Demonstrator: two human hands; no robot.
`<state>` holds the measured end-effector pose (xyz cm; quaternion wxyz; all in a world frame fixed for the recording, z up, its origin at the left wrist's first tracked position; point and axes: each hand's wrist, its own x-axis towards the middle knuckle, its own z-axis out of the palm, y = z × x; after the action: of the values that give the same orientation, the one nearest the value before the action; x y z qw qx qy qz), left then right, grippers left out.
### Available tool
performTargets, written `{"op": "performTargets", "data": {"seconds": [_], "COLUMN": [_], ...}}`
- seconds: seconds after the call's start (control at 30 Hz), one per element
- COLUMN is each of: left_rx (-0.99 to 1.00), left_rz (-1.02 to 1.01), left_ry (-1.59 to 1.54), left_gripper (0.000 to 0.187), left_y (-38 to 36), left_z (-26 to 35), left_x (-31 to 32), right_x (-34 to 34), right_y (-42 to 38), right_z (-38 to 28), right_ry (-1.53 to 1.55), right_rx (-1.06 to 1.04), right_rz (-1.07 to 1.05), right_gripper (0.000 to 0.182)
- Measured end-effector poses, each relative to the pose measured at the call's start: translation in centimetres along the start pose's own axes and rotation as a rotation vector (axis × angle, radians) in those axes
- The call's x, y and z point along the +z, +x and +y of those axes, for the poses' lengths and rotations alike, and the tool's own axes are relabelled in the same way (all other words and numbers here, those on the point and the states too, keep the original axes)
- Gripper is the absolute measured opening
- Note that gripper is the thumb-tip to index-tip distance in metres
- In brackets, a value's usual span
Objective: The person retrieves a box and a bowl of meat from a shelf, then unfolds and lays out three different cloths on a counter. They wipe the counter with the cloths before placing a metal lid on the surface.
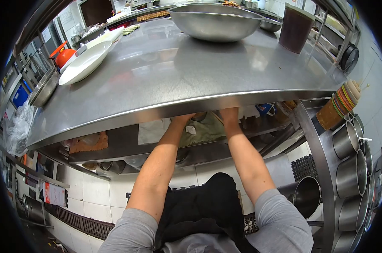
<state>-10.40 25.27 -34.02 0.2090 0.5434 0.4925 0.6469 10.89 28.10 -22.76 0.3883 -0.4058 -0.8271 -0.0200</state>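
Observation:
Both my arms reach under the front edge of a steel counter [157, 84] onto a lower shelf. My left hand [183, 118] is mostly hidden by the counter edge, beside a small metal item [200, 117] that shows only in part. To its right, my right hand [229, 114] also goes out of sight under the edge, next to a thin, light-coloured stick-like piece [217, 117]. Below and between the hands lies a green cloth [207, 131] with a small white scrap [191, 130] on it. The fingers of both hands are hidden, so their grip cannot be seen.
On the counter stand a large steel bowl [216, 25], a dark-filled plastic container [295, 31] and a white oval plate [86, 63]. A white cloth [151, 131] and an orange cloth [89, 143] lie on the shelf. Steel pots [351, 177] line the right side.

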Motion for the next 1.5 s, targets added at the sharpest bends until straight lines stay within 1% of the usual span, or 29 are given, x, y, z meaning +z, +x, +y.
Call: {"op": "performTargets", "data": {"seconds": [0.03,0.07,0.1,0.13,0.17,0.27,0.33,0.4,0.43,0.47,0.5,0.53,0.6,0.63,0.73,0.8,0.87,0.9,0.97,1.07,1.1,1.13,1.17,1.2,1.27,1.33,1.4,1.47,1.5], "left_rx": [-0.201,-0.402,-0.403,-0.286,-0.169,-0.128,-0.092,-0.243,-0.136,-0.137,-0.114,-0.094,-0.069,-0.157,-0.269,-0.291,-0.180,-0.178,0.062,0.080,0.083,-0.026,-0.138,-0.138,0.051,0.144,0.234,-0.412,-0.419], "left_rz": [-0.180,-0.359,-0.361,-0.260,-0.160,-0.147,-0.141,-0.280,-0.221,-0.228,-0.174,-0.118,-0.118,-0.188,-0.300,-0.348,-0.659,-0.659,-0.563,-0.550,-0.552,-0.591,-0.629,-0.630,-0.295,-0.229,-0.159,-0.422,-0.432], "left_ry": [0.493,0.986,0.983,0.966,0.945,1.018,1.026,0.840,0.767,0.763,0.740,0.717,0.741,0.594,0.290,0.135,0.754,0.752,0.840,0.916,0.913,0.947,0.981,0.977,1.148,1.230,1.314,1.127,1.128], "left_gripper": [0.074,0.074,0.074,0.060,0.049,0.049,0.051,0.067,0.070,0.070,0.070,0.070,0.072,0.069,0.061,0.055,0.043,0.043,0.040,0.045,0.045,0.046,0.048,0.048,0.049,0.049,0.049,0.046,0.046], "left_y": [-0.4,-0.6,-1.1,-1.5,-1.8,-1.7,-1.5,-1.4,-1.7,-2.0,-2.4,-2.7,-2.7,-2.8,-3.9,-5.0,-5.9,-6.4,-7.0,-5.8,-5.3,-4.8,-4.4,-4.0,-3.3,-2.9,-3.0,-4.4,-5.8], "left_z": [5.5,11.5,11.1,10.2,10.1,11.2,13.9,17.2,17.0,16.8,16.6,16.7,16.5,17.9,17.0,13.4,10.0,9.0,8.1,7.0,6.7,6.9,7.2,5.4,-0.5,-0.5,3.2,12.4,11.9], "left_x": [0.3,0.7,1.0,1.3,1.5,2.3,3.2,3.8,4.1,4.6,5.1,5.6,5.7,5.3,3.1,1.2,-0.2,-0.4,-0.5,-1.6,-1.8,-2.1,-2.4,-2.9,-4.1,-3.9,-3.1,-0.2,-0.1], "right_x": [-0.4,-0.2,0.0,0.2,0.9,1.7,1.2,0.7,0.8,0.9,0.8,-0.5,-4.5,-4.5,-2.4,0.0,-0.7,-1.3,-2.6,-3.2,-3.2,-3.5,-3.7,-3.9,-5.7,-8.2,-10.5,-11.3,-12.0], "right_y": [-0.4,-0.4,-0.4,-0.5,-0.4,0.3,0.7,0.7,0.6,0.8,1.3,0.9,0.4,0.3,0.1,0.2,0.4,0.5,0.4,0.1,0.1,0.0,-0.3,-0.6,-1.4,-2.4,-3.7,-5.8,-7.2], "right_z": [-1.1,-2.1,-3.2,-4.0,-4.2,-4.4,-3.8,-2.7,-2.2,-1.8,-1.2,-1.5,-3.0,-2.5,0.3,2.4,2.8,3.0,2.9,4.2,4.7,5.0,5.3,5.5,5.2,4.1,2.8,3.0,3.2], "right_ry": [-0.168,-0.170,0.083,0.337,0.334,0.288,0.263,0.175,0.226,0.281,0.128,0.126,0.565,0.564,0.639,0.483,0.563,0.642,0.673,0.651,0.605,0.601,0.719,0.838,0.818,0.797,1.073,1.130,1.165], "right_rx": [-0.130,-0.130,-0.104,-0.074,-0.070,0.040,-0.019,-0.024,-0.009,0.005,-0.027,-0.023,0.268,0.267,0.147,0.085,0.148,0.209,0.273,0.343,0.343,0.343,0.392,0.441,0.429,0.417,0.566,0.585,0.610], "right_rz": [-0.001,-0.001,0.020,0.042,0.043,-0.006,0.160,0.136,0.130,0.127,0.007,0.004,0.013,0.013,0.163,0.349,0.339,0.325,0.313,0.302,0.308,0.309,0.333,0.358,0.362,0.363,0.261,0.263,0.231], "right_gripper": [0.016,0.016,0.017,0.017,0.017,0.019,0.018,0.017,0.016,0.015,0.016,0.016,0.019,0.019,0.023,0.026,0.027,0.027,0.028,0.032,0.036,0.036,0.035,0.034,0.035,0.038,0.044,0.046,0.051]}}
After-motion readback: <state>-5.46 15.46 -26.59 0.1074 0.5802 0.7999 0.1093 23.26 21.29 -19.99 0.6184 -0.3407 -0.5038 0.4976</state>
